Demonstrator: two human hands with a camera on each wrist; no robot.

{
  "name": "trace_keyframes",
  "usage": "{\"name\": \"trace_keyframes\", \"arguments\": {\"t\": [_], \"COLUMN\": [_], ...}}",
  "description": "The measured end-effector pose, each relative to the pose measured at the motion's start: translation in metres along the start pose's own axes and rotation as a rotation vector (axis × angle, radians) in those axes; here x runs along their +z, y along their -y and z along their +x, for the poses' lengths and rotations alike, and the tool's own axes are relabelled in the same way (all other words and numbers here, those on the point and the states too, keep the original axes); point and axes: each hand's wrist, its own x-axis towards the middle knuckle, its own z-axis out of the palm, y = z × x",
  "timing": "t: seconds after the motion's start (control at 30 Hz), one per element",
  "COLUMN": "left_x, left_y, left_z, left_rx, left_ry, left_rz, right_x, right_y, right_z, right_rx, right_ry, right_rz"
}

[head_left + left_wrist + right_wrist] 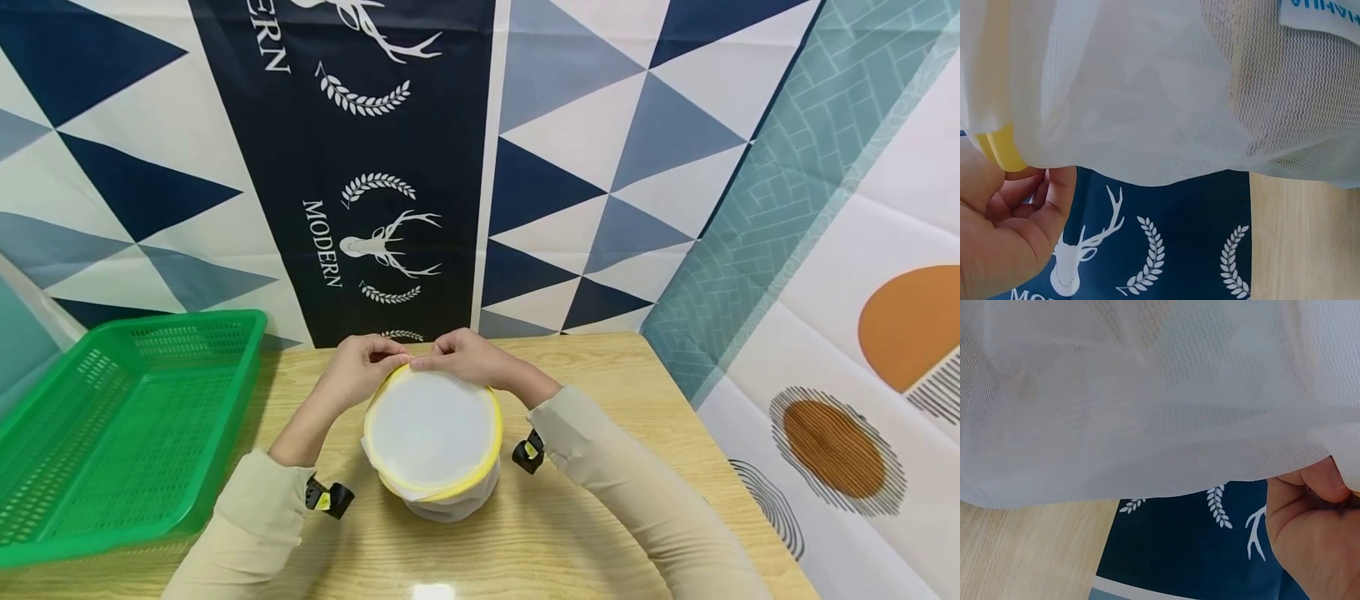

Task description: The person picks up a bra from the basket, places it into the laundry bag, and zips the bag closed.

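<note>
A round white mesh bag (435,429) stands on the table, its top face stretched flat inside a yellow rim (491,454). A fold of white cloth sticks out past the rim at the left and bottom. At the far edge, my left hand (360,371) pinches the rim with thumb and fingers. My right hand (474,360) pinches it just beside, the two thumbs nearly meeting. In the left wrist view a glossy yellow part of the rim comes down to the fingers, and a white label (1322,15) with blue letters shows. Mesh hides the right fingertips in part.
A green plastic basket (247,417) with perforated sides sits on the left of the wooden table (600,533). Patterned cloth (390,167) hangs behind the table, and more covers the right side. A black camera mount is on each wrist.
</note>
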Motion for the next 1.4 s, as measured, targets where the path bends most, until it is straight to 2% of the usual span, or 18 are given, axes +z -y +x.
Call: {"name": "trace_keyframes", "arguments": {"t": [0.3,0.47,0.9,1.4], "left_x": [-0.007,-0.009,-0.016,-0.023], "left_y": [-0.003,-0.006,-0.014,-0.020], "left_z": [0.000,0.000,0.001,0.002], "left_rx": [-0.019,-0.041,-0.036,-0.033], "left_ry": [-0.011,0.010,0.043,0.052], "left_rz": [0.000,-0.004,0.023,0.035], "right_x": [-0.001,-0.001,-0.001,-0.002], "right_y": [0.005,0.008,0.010,0.015], "right_z": [0.000,0.000,-0.004,-0.009], "right_rx": [-0.057,-0.048,0.018,-0.014], "right_ry": [-0.016,-0.009,-0.004,-0.003], "right_rz": [0.024,0.026,0.102,0.076]}}
